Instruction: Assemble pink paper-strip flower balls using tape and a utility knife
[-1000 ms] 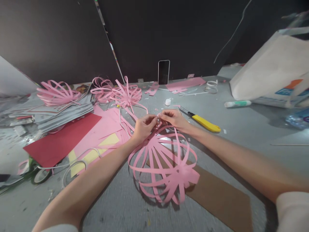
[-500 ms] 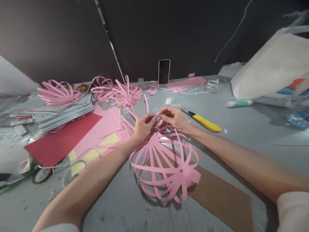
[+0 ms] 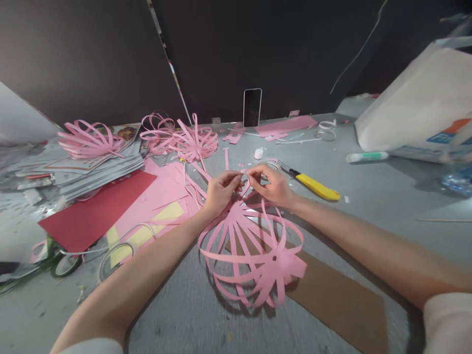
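Note:
Pink paper strips curve into a round cage-like shape point(image 3: 254, 255) in the middle of the table, joined at a hub with a small hole. At its upper end my left hand point(image 3: 223, 192) is closed, thumb against fingers, over something too small to make out. Just to the right, my right hand point(image 3: 272, 186) pinches near the tip of a pink strip; what lies between its fingertips is hidden. The two sets of fingertips are close together with a narrow gap. Beneath the paper shape lies a brown cardboard piece point(image 3: 339, 300).
A yellow cutter point(image 3: 317, 187), a white cap point(image 3: 258, 154) and a glue stick point(image 3: 367, 157) lie to the right. More pink strip shapes point(image 3: 195, 142) are at the back left, beside papers and red card point(image 3: 96, 211). A phone point(image 3: 252, 108) stands against the dark panel.
My right hand has drawn slightly to the right, and the fingertips of my two hands have come apart a little. The pink strip shape has shifted slightly.

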Tool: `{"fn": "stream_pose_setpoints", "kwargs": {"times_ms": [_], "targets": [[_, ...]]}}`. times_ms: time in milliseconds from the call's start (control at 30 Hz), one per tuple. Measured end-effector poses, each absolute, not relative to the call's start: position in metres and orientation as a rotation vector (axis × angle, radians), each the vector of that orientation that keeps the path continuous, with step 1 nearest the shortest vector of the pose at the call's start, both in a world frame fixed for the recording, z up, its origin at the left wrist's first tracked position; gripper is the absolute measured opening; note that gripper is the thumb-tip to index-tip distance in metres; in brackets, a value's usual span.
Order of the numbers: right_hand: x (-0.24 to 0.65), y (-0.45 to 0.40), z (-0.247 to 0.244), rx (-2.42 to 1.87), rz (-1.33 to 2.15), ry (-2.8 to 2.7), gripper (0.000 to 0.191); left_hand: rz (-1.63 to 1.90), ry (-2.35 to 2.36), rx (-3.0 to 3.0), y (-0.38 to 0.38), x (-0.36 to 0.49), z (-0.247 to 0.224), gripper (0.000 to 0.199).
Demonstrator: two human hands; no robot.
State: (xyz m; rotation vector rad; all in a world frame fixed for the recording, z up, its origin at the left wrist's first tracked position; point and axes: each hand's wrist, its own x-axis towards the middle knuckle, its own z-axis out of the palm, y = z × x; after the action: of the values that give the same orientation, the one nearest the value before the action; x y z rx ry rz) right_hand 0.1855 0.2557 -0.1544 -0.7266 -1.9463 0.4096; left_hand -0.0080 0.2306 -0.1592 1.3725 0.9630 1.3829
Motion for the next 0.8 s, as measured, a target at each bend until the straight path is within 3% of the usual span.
{"fn": "stream_pose_setpoints", "kwargs": {"times_ms": [133, 300, 467, 600, 800], "targets": [[0.1882, 0.2613, -0.1585, -0.529, 0.141, -2.024, 0.008, 1.396, 0.91, 1.346, 0.2316, -0.0086, -0.1614, 0.042], [0.1898, 0.263, -0.1538, -0.318, -0.173, -2.111, 0.024, 1.429, 0.867, 1.359, 0.2315, -0.0078, -0.1618, 0.023], [0.1926, 0.2614, -0.1498, -0.272, -0.331, -2.219, 0.02, 1.443, 0.875, 1.403, 0.2293, -0.0068, -0.1602, 0.01], [0.1925, 0.2621, -0.1515, -0.263, -0.337, -2.216, 0.02, 1.441, 0.894, 1.446, 0.2282, -0.0071, -0.1613, 0.009], [0.1912, 0.2638, -0.156, -0.377, -0.033, -2.076, 0.023, 1.481, 0.827, 1.48, 0.2317, -0.0093, -0.1679, 0.003]]}}
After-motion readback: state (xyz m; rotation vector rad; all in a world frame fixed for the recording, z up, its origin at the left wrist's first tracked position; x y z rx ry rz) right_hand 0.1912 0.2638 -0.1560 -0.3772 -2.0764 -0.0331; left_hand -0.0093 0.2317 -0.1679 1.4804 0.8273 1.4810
